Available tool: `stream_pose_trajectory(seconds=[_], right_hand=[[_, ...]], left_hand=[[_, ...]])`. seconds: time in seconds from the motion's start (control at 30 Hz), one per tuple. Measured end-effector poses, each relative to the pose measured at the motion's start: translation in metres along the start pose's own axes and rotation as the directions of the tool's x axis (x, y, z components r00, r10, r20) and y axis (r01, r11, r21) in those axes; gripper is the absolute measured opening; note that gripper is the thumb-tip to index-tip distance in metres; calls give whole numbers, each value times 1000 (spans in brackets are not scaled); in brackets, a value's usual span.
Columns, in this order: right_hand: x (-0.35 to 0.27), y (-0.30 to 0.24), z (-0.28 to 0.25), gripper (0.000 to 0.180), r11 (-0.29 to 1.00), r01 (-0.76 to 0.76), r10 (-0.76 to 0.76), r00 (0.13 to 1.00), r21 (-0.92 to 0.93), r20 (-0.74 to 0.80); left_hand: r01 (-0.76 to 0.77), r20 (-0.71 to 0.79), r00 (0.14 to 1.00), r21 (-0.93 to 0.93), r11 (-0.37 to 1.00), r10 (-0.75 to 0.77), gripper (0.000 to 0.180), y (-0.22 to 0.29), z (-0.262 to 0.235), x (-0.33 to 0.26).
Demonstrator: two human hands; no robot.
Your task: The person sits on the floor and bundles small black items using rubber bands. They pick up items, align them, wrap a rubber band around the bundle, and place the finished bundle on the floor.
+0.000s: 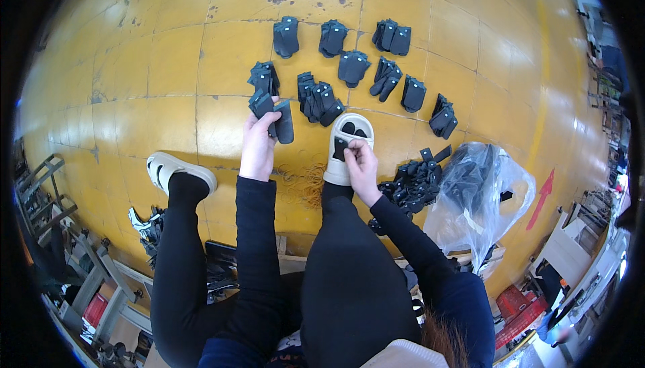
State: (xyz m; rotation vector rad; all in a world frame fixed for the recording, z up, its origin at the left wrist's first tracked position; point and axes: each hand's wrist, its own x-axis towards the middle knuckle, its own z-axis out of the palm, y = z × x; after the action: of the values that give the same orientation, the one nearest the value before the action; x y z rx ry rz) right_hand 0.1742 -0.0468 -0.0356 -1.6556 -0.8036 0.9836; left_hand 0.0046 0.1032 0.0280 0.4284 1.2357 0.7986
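Observation:
My left hand (259, 145) is closed around several flat dark pieces (285, 124) with rounded ends, fanned out between thumb and fingers. My right hand (363, 170) pinches a smaller black piece (340, 149) with a pale mark, above my beige clog (338, 173). Beyond my hands, bundles of similar dark pieces lie on the floor in loose rows, among them one bundle (285, 37) at the far left of the group and another (443, 117) at its right. A tangled heap of black pieces (411, 183) lies right of my right hand.
Thin tan bands (306, 183) lie scattered between my feet on the yellow tiled floor (168, 65). A clear plastic bag (480, 190) with dark contents is beside the heap. Metal frames (94, 260) stand at the left, and a red basket (517, 311) at the lower right.

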Motion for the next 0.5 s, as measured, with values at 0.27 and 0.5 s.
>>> stream_pose_trajectory(seconds=[0.27, 0.5], right_hand=[[0, 9, 6, 11, 991, 124, -124, 992, -51, 1], [2, 15, 5, 13, 991, 136, -136, 991, 0, -2]], left_hand=[[37, 16, 999, 23, 999, -38, 35, -4, 6, 3], [78, 48, 996, 66, 995, -81, 38, -8, 12, 0]])
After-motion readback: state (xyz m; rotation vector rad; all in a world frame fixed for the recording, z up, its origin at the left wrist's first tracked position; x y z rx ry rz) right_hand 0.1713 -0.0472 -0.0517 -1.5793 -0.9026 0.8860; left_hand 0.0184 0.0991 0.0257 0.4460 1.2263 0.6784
